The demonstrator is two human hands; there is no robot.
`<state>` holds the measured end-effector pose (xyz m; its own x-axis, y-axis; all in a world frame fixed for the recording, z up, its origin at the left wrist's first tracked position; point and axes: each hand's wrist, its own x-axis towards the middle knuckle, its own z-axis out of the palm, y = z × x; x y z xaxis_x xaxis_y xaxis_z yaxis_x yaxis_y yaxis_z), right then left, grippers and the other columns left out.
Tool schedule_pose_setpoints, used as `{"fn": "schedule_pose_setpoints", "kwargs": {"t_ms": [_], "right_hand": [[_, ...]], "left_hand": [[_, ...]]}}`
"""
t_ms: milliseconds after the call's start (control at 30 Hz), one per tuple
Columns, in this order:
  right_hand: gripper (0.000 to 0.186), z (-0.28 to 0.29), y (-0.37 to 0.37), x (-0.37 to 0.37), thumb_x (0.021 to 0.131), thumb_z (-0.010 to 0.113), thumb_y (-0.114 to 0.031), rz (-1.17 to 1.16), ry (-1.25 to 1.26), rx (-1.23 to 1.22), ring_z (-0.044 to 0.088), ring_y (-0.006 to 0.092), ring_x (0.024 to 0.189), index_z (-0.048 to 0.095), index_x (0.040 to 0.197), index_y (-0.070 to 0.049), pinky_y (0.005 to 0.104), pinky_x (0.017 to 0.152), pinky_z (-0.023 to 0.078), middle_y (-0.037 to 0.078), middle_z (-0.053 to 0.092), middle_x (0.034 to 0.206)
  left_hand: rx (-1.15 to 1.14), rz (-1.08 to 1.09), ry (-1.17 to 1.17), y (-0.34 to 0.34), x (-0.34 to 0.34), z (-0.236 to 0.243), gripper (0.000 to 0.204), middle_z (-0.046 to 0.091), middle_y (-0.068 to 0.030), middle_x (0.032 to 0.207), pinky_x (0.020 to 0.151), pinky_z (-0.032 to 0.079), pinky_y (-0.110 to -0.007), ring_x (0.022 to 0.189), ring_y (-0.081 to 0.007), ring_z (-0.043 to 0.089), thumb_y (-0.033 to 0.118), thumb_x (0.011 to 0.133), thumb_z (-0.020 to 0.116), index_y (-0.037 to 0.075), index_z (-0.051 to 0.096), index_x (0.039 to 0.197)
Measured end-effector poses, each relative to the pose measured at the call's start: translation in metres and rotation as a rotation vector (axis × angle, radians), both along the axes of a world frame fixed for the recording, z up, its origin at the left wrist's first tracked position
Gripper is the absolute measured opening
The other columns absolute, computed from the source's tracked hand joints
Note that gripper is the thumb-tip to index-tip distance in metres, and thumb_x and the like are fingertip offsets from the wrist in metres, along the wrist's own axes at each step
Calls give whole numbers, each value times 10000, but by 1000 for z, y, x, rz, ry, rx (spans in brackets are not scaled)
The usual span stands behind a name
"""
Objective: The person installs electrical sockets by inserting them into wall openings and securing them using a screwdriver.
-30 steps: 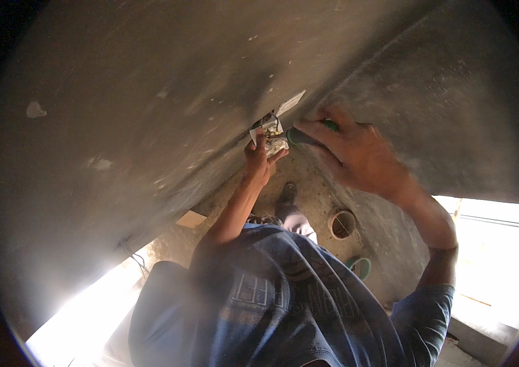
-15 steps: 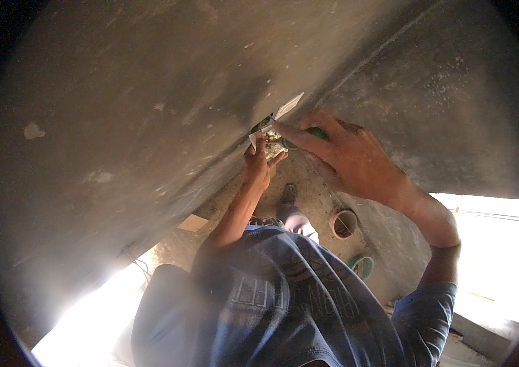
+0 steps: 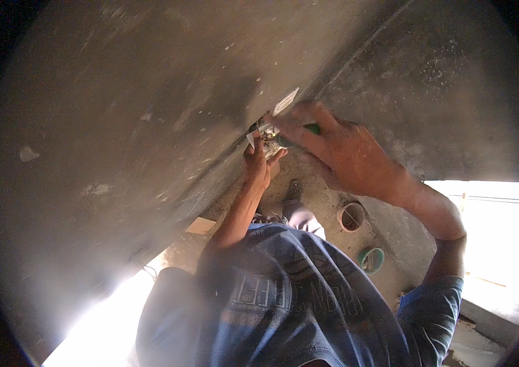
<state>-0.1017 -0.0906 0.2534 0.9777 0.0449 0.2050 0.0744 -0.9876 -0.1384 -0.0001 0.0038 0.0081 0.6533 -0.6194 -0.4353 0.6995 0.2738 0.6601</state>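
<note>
- I had the left hand (image 3: pixel 257 164) pinched on the fitting (image 3: pixel 272 148), beside the tool (image 3: pixel 313 129).
- The right hand (image 3: pixel 357 154) clamped the tool.
- Tooling the fitting seemed underway; the next move called for steady pinching.

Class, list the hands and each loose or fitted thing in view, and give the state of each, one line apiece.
Left hand: closed on the white fitting
White fitting: held at the wall, partly hidden by fingers
Right hand: curled around the green tool
Green tool: gripped, mostly hidden
White plate: against the wall
Brownish round container: open-topped, on the floor
Green round container: open-topped, on the floor
Pale flat piece: lying on the floor
</note>
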Motion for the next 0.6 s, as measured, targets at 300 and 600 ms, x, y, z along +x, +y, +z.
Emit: {"fn": "schedule_pose_setpoints", "kwargs": {"t_ms": [300,600], "right_hand": [[389,-6,4,0,823,654,-107,40,-23,-87,689,315,771,620,1205,-173,375,651,592,137,522,1080],[406,-4,2,-8,808,660,-96,-150,204,-31,673,312,780,585,1205,-133,408,680,580,161,521,1066]], "left_hand": [[-30,-9,-13,1,-2,-5,668,573,-170,1180,830,631,-350,987,-285,657,519,914,595,-20,433,1274],[55,-34,24,0,-3,2,600,565,-150,1187,822,631,-342,1004,-251,648,475,944,573,-3,439,1281]]}}
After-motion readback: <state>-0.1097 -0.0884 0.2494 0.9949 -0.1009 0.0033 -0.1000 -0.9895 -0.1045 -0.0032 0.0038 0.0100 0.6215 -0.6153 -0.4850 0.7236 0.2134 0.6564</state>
